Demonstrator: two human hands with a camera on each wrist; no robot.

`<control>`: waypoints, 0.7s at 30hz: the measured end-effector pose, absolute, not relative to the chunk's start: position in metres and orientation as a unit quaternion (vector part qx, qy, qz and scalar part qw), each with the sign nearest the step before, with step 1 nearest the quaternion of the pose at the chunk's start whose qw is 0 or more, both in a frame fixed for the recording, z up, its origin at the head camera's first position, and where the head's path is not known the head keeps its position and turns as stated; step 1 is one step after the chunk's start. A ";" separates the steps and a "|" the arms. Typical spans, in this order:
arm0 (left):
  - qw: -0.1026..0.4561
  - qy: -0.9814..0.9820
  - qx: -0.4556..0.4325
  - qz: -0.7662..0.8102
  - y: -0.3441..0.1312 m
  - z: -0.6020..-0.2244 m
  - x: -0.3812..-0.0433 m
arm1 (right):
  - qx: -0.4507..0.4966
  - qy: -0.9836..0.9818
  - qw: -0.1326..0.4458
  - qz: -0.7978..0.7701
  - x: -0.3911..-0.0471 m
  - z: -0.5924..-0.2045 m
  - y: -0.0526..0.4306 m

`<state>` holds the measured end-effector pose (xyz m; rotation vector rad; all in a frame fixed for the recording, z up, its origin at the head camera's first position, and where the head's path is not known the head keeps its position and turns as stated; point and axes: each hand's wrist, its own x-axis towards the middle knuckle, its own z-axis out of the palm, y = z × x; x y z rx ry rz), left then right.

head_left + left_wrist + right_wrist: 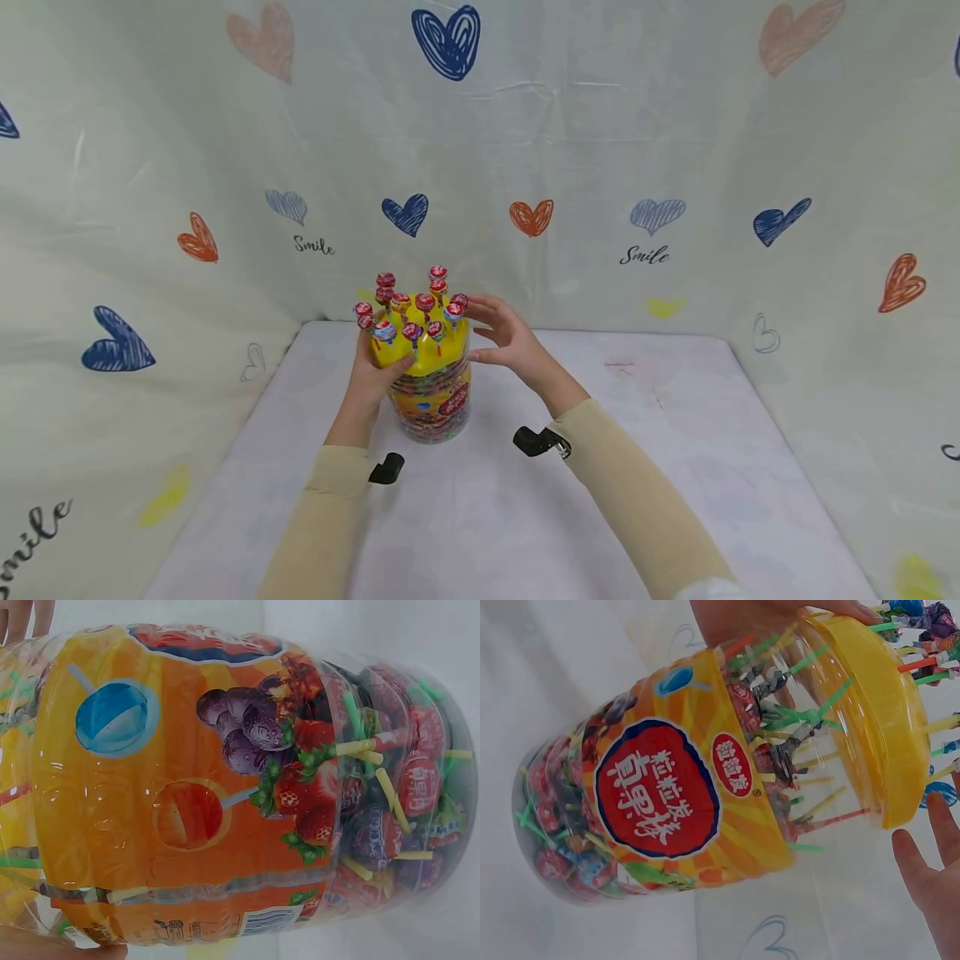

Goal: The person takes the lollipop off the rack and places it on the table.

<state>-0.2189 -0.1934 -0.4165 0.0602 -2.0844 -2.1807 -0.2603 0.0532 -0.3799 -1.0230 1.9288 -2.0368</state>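
A clear plastic lollipop jar point(431, 410) with an orange fruit label stands upright on the table, full of wrapped lollipops. Its yellow lid point(429, 361) carries several lollipops point(412, 331) stuck upright in it. My left hand point(369, 375) grips the jar's top from the left, thumb across the lid's front. On the other side, my right hand point(517, 346) is held with fingers apart, fingertips right at the lid's edge. Sticks show under the lid point(889, 727) in the right wrist view. The label point(187, 750) fills most of the left wrist view.
A white table point(600, 500) extends around the jar. Behind it hangs a pale curtain point(480, 150) printed with hearts and "Smile". Black camera mounts point(534, 442) stick out from both sleeves.
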 end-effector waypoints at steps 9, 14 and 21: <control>0.066 -0.698 0.025 -0.713 -0.195 -0.415 -0.222 | -0.367 0.633 0.083 -0.676 -0.268 -0.378 0.048; 0.073 -0.690 0.009 -0.720 -0.198 -0.415 -0.222 | -0.359 0.638 0.095 -0.674 -0.268 -0.374 0.046; 0.068 -0.689 0.015 -0.721 -0.194 -0.421 -0.221 | -0.355 0.633 0.095 -0.681 -0.271 -0.379 0.049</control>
